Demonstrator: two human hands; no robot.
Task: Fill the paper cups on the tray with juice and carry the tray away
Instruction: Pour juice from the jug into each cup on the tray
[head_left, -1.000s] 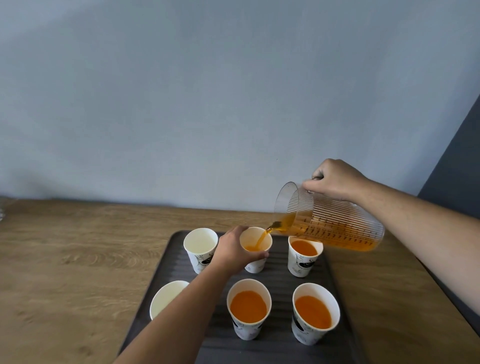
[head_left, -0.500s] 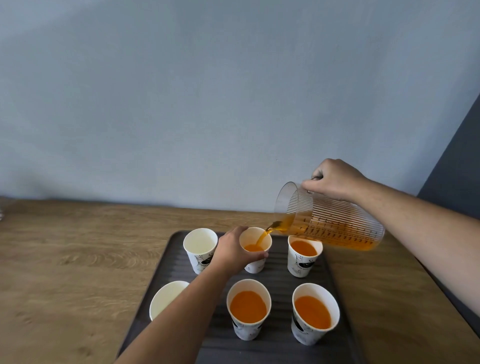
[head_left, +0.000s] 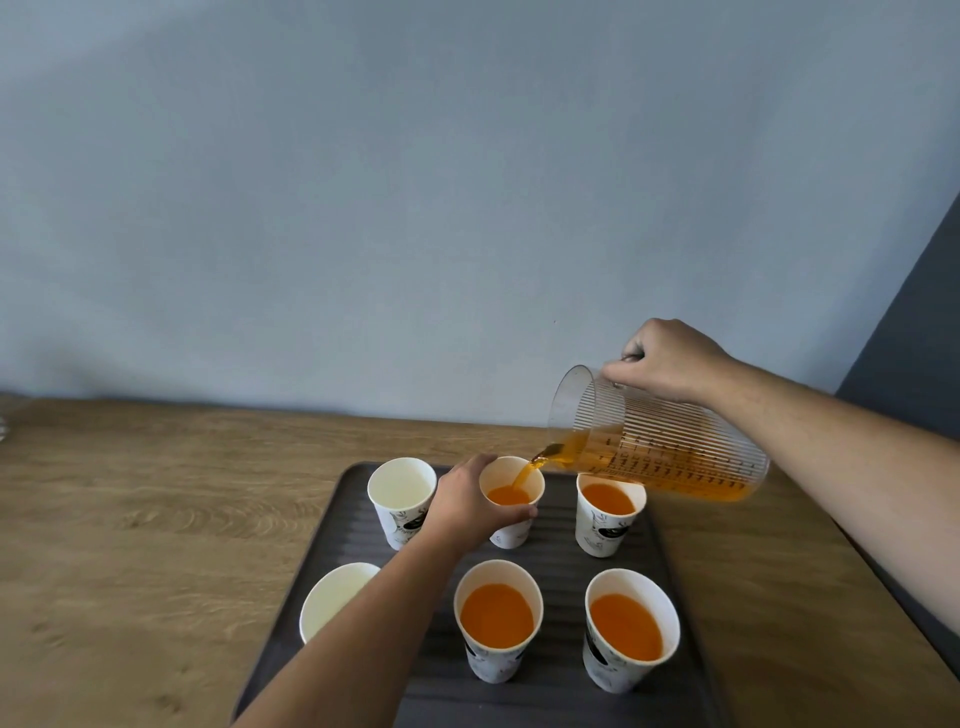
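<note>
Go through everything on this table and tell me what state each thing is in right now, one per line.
Jug: tilted, pouring, part full of juice.
Back middle cup: upright, filling, part full.
Back right cup: upright, filled.
Front middle cup: upright, filled.
Front right cup: upright, filled.
Back left cup: upright, empty.
Front left cup: empty.
Tray: flat on table.
Left hand: gripping back middle cup.
Right hand: gripping jug.

Matt white paper cups (head_left: 498, 621) stand on a dark ribbed tray (head_left: 558, 696), probably plastic; the jug (head_left: 660, 449) is clear ridged plastic; the table (head_left: 156, 519) is matt wood-grain.
</note>
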